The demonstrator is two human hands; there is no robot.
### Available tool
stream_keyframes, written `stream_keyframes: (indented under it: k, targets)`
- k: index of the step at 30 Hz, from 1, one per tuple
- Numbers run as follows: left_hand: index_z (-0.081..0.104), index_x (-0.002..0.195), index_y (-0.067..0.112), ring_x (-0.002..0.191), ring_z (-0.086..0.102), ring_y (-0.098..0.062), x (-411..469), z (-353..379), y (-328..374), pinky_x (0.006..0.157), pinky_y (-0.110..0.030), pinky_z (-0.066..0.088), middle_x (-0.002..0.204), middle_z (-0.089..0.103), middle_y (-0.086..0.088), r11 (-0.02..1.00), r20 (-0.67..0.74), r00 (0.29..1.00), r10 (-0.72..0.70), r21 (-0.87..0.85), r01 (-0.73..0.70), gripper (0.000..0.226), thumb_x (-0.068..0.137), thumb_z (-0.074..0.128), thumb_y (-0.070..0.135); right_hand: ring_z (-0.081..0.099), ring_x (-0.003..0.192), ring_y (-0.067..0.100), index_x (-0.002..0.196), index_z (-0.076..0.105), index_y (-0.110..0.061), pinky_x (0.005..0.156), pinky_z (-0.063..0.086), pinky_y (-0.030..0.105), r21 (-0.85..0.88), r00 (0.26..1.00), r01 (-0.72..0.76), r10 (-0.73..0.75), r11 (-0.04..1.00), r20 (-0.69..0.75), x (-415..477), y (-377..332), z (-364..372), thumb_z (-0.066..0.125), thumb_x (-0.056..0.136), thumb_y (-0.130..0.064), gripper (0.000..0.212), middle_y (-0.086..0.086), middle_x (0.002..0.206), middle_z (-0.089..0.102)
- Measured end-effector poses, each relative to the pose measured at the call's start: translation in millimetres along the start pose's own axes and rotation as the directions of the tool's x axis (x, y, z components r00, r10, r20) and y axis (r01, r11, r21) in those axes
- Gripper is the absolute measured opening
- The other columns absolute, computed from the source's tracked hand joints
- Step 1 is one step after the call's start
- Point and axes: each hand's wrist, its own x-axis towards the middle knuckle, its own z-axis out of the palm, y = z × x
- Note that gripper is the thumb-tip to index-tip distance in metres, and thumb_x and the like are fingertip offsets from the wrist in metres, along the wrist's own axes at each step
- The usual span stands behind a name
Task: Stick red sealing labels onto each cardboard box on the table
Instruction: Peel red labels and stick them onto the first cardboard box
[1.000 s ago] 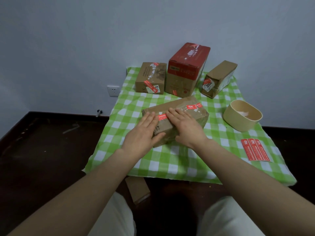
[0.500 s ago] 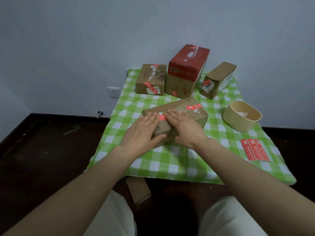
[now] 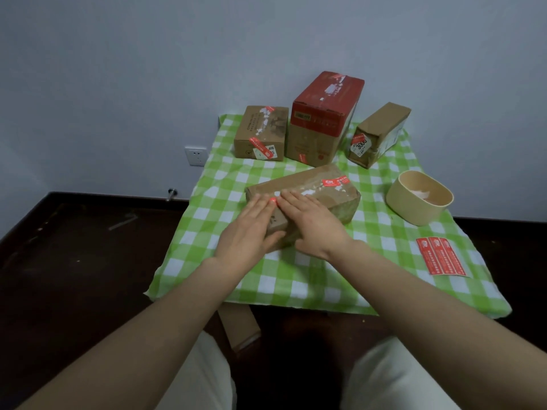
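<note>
1. Head view shows both hands lying flat on the long brown box. The left hand and the right hand have straight fingers. They hold nothing and only press down.
2. A bit of red peeks out between the fingertips. It is a red label, mostly hidden. I think the hands are rubbing it flat onto the box top.
3. This box lies near the middle of the tabletop. Its long side runs from near-left to far-right. It looks crinkly, with white torn patches. A second red label sits near its far-right end.
4. The sheet of red labels lies flat by the right edge of the tabletop, well apart from the hands. It is off to their right, so the right hand is nearer to fetch the next one.
5. A tan oval tub sits just past the sheet.
6. Three more boxes stand along the far edge: a small brown box, a tall red-topped box and a slanted brown box. The small one shows a red label on its front.
7. A green checked cloth covers the tabletop.
</note>
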Motion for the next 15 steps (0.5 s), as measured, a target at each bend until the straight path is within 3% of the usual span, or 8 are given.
stream_keyframes:
  k: [7, 10, 15]
  targets:
    - [0.034, 0.144, 0.013, 0.143, 0.022, -0.014, -11.2, -6.4, -7.2, 0.112, -0.023, 0.016, 0.153, 0.028, -0.002, 0.999, -0.064, 0.998, -0.021, -0.036, 0.019, 0.069, 0.086, 0.062, 0.038, 0.008, 0.146, 0.016, 0.15, 0.012, -0.016, 0.116, -0.003, 0.025, 0.009, 0.995, -0.099, 0.099, 0.995, -0.014, -6.5, 17.7, -12.3, 0.059, 0.076, -0.012, 0.088, 0.004, 0.159, 0.008]
    - [0.026, 0.147, 0.012, 0.146, 0.011, -0.012, -6.2, -5.8, 0.2, 0.11, -0.018, 0.008, 0.156, 0.018, -0.002, 0.999, -0.049, 0.998, -0.042, -0.012, 0.042, 0.075, 0.087, 0.061, 0.04, 0.005, 0.147, 0.018, 0.151, 0.011, -0.017, 0.117, -0.002, 0.03, 0.018, 1.0, -0.01, 0.01, 1.0, -0.009, -2.0, -3.2, -5.6, 0.058, 0.076, -0.014, 0.089, 0.005, 0.159, 0.006]
    - [0.027, 0.147, 0.013, 0.145, 0.014, -0.012, -4.9, -2.4, -4.2, 0.114, -0.024, 0.016, 0.156, 0.021, -0.002, 0.998, -0.017, 0.999, -0.047, 0.033, 0.047, 0.071, 0.09, 0.054, 0.045, 0.007, 0.146, 0.014, 0.15, 0.013, -0.019, 0.117, -0.001, 0.028, -0.002, 0.999, 0.038, -0.038, 0.999, 0.014, 0.4, 2.0, -1.8, 0.057, 0.077, -0.01, 0.086, 0.001, 0.159, 0.008]
